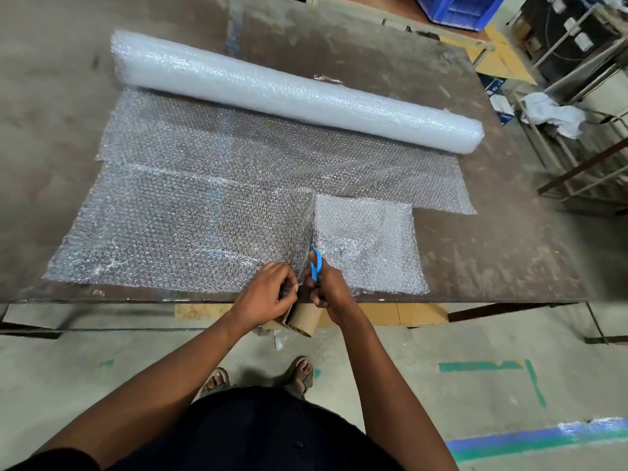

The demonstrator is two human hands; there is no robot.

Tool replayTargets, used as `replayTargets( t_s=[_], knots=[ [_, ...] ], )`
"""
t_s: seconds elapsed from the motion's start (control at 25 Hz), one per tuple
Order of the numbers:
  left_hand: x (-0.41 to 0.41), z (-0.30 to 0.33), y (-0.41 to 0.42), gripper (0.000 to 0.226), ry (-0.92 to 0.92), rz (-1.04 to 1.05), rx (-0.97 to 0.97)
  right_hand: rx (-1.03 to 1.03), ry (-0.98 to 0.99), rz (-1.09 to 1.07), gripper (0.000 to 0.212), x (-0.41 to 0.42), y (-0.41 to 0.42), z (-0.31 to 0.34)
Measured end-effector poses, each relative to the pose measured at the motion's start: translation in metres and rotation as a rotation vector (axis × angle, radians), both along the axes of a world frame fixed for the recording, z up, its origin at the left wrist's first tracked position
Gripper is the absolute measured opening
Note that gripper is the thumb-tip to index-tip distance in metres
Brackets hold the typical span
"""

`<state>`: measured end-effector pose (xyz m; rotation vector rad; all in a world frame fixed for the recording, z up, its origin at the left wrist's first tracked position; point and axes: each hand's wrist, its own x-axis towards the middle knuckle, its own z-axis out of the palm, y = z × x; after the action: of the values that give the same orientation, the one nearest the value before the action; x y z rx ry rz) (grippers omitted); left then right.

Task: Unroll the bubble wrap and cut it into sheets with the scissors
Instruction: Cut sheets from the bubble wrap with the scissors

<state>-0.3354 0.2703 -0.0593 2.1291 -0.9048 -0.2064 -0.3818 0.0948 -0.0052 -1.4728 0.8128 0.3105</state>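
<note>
A big roll of bubble wrap (pixel 292 91) lies across the far part of the brown table (pixel 492 253). Its unrolled length (pixel 190 215) spreads toward the near edge. A smaller doubled sheet (pixel 367 239) lies on the right part of it. My right hand (pixel 328 287) grips blue-handled scissors (pixel 315 263), whose blades point away from me into the wrap near the table's front edge. Just left of the scissors, my left hand (pixel 268 297) pinches the wrap's near edge.
Cardboard pieces (pixel 302 317) sit under the table's front edge, below my hands. Metal racks (pixel 577 137) with a white cloth stand at the right. A blue crate (pixel 458 8) is at the far back. Coloured tape lines mark the concrete floor.
</note>
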Motion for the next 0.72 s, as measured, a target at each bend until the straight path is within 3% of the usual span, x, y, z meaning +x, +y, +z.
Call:
replayTargets(
  t_s=[0.32, 0.72],
  knots=[
    [0.000, -0.002, -0.001, 0.015, -0.012, 0.000, -0.022, -0.039, -0.031, 0.043, 0.043, -0.003, -0.007, -0.003],
    [-0.001, -0.003, -0.001, 0.011, 0.023, 0.034, -0.058, 0.099, -0.030, 0.038, 0.058, 0.010, -0.011, -0.006]
  ],
)
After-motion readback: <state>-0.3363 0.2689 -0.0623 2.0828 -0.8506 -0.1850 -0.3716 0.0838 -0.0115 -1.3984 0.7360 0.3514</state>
